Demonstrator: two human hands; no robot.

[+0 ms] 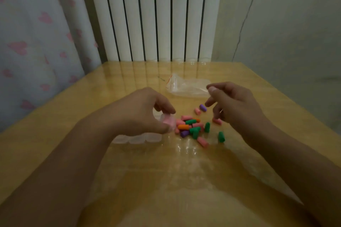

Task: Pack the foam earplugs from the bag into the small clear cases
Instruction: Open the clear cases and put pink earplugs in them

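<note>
My left hand [145,110] pinches one small clear case [168,122] between thumb and fingers; something pink shows through it, so I think earplugs are already inside. My right hand [232,103] hangs over the table with the fingers loosely curled and, as far as I can see, nothing between them. Its fingertips point down toward a purple earplug [202,107] and a pink earplug [197,111] lying just beside it.

The main pile of earplugs [191,127] lies near the case, and some green and pink ones are scattered apart. More empty cases [137,138] lie under my left wrist. The bag [188,86] lies flat and looks empty behind the pile.

The foam is light and round, so a careless pick may roll it away on the glossy table [73,116]. If I squeeze the case too weakly it may slip and spill.
</note>
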